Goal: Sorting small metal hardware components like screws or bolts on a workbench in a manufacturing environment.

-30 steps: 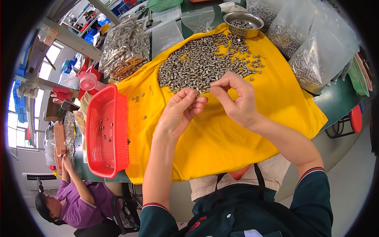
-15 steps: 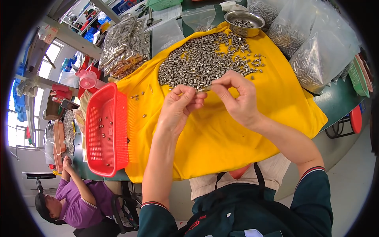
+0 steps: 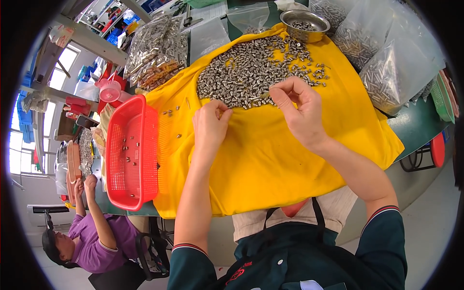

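Observation:
A wide heap of small metal cylinders lies on a yellow cloth. At the near left edge of that heap, my left hand is closed, thumb and fingers together; whatever they hold is hidden. To its right, my right hand hovers over the cloth with thumb and forefinger pinched. A thin, stick-like piece juts left from that pinch toward the heap, too small to name. The hands are apart.
A red plastic basket with a few metal pieces stands at left. Behind the heap is a steel bowl of parts. Filled clear bags stand at right, packed metal parts far left. Another person sits lower left.
My hands were together over the heap's near edge and have moved apart. The left hand turned its back upward; the right rose slightly to the right with the thin piece.

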`<move>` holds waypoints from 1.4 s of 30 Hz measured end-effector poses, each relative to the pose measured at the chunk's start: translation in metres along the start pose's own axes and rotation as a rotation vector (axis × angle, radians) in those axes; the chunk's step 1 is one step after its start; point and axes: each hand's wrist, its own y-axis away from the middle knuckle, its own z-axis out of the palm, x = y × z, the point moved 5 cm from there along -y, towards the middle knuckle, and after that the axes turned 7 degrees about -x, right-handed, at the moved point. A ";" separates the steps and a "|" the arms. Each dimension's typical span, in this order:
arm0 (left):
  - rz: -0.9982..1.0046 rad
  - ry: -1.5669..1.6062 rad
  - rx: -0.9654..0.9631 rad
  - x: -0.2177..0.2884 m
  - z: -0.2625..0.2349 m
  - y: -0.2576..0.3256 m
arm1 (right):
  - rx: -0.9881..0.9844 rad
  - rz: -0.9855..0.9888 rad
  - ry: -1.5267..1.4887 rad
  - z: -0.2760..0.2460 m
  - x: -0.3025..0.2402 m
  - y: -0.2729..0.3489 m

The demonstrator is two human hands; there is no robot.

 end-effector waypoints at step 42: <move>-0.180 1.573 -0.577 0.020 0.025 0.015 | -0.044 -0.200 0.138 0.006 -0.009 0.002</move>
